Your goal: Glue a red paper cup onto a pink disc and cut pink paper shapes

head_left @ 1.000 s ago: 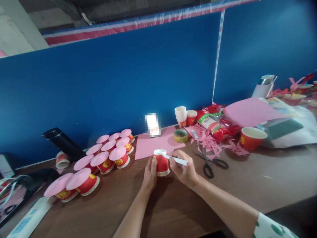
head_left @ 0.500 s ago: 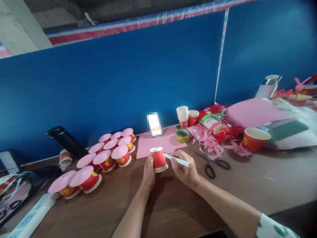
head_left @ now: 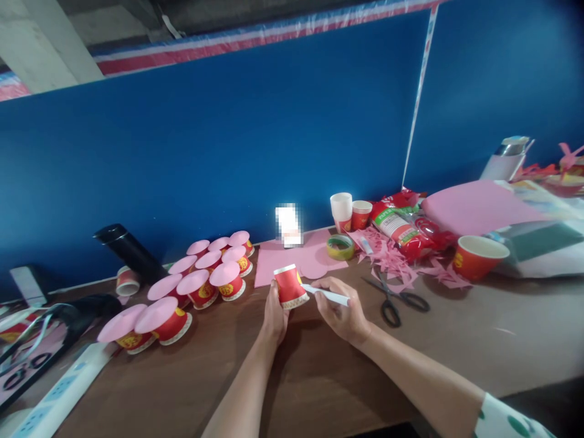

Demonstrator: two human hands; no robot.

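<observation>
My left hand (head_left: pixel 274 313) grips a small red paper cup (head_left: pixel 288 286), held upside down and tilted, just above the brown table (head_left: pixel 319 377). My right hand (head_left: pixel 341 310) is closed round a white glue stick or pen (head_left: pixel 326 295) whose tip touches the cup's side. Just behind the cup lies a pink paper sheet (head_left: pixel 298 258). Several upturned red cups capped with pink paper discs (head_left: pixel 196 286) stand in a cluster to the left.
Black scissors (head_left: pixel 395 298), pink paper scraps (head_left: pixel 392 261), a tape roll (head_left: pixel 340 246), stacked cups (head_left: pixel 349 213), a red packet (head_left: pixel 401 228) and an open red cup (head_left: pixel 474 255) lie right. A black flask (head_left: pixel 128 252) and a power strip (head_left: pixel 55 395) sit left. A blue partition (head_left: pixel 228 152) backs the table.
My left hand has lifted the cup slightly and tilted it over to the left. The right hand stays with the white stick against the cup. The view has shifted a little.
</observation>
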